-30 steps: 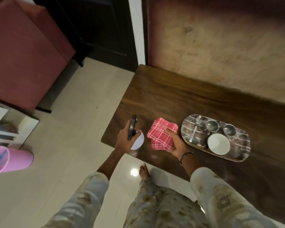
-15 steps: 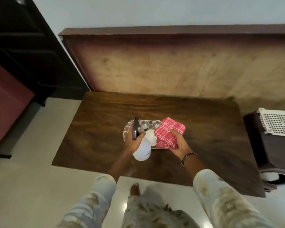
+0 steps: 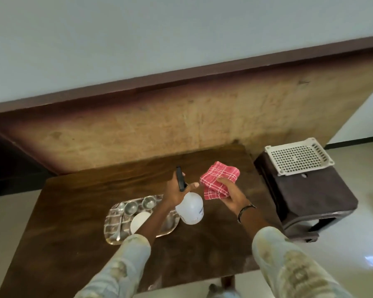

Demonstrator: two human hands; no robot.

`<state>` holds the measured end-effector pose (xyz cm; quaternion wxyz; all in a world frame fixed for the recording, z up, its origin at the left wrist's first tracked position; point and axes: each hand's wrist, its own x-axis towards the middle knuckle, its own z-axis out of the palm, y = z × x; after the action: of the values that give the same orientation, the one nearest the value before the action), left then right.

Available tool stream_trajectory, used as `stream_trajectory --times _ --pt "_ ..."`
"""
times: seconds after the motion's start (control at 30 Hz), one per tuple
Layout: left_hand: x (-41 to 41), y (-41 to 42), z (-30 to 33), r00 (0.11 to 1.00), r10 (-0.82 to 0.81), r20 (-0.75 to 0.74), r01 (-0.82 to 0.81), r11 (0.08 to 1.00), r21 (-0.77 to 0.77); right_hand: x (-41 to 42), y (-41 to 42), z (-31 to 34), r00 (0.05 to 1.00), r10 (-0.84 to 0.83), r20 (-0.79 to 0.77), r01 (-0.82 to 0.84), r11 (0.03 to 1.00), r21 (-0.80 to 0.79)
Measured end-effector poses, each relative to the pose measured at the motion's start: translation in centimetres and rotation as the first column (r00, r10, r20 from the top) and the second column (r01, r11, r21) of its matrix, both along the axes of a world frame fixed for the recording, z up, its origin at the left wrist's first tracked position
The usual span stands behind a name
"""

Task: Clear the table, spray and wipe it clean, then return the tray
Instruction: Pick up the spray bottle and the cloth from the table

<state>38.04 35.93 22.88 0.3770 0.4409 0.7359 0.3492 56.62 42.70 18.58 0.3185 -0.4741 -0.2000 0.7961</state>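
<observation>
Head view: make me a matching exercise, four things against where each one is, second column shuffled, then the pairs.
1. white plastic spray bottle
2. red checked cloth
3. white round bowl
4. white perforated plastic basket

A. on the dark stool
B. in the right hand
C. on the steel tray
D. in the left hand

Pairs: 1-D, 2-B, 3-C, 4-A

A dark wooden table point(image 3: 73, 211) stands against the tan wall panel. On its left part lies a steel tray point(image 3: 112, 220), oblong, carrying two small steel bowls point(image 3: 131, 207) point(image 3: 148, 202) side by side at the far edge, a white bowl point(image 3: 138, 219) nearer, and a spoon point(image 3: 119, 222) lying lengthwise at its left end. Above the table a white spray bottle point(image 3: 191, 209) with a black trigger head is held up, tilted, and just right of it a folded red-and-white checked cloth point(image 3: 218, 179).
</observation>
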Motion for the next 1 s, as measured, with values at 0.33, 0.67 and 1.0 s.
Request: stream_trajectory --times 0.33,0.67,1.0 --pt "10.9 13.0 1.5 0.978 -0.207 0.027 0.208 0.977 -0.041 12.3 10.4 -0.5 0.963 -0.156 0.219 0.149 0.988 0.049" --pt "22.1 23.3 0.1 0.993 -0.114 0.023 0.115 0.991 -0.064 24.9 18.8 -2.7 0.882 -0.284 0.377 0.296 0.955 0.027" --pt "32.6 34.8 -4.9 1.000 -0.025 -0.016 0.023 0.995 -0.099 35.9 30.6 -6.6 0.885 -0.162 0.438 0.180 0.984 -0.001"
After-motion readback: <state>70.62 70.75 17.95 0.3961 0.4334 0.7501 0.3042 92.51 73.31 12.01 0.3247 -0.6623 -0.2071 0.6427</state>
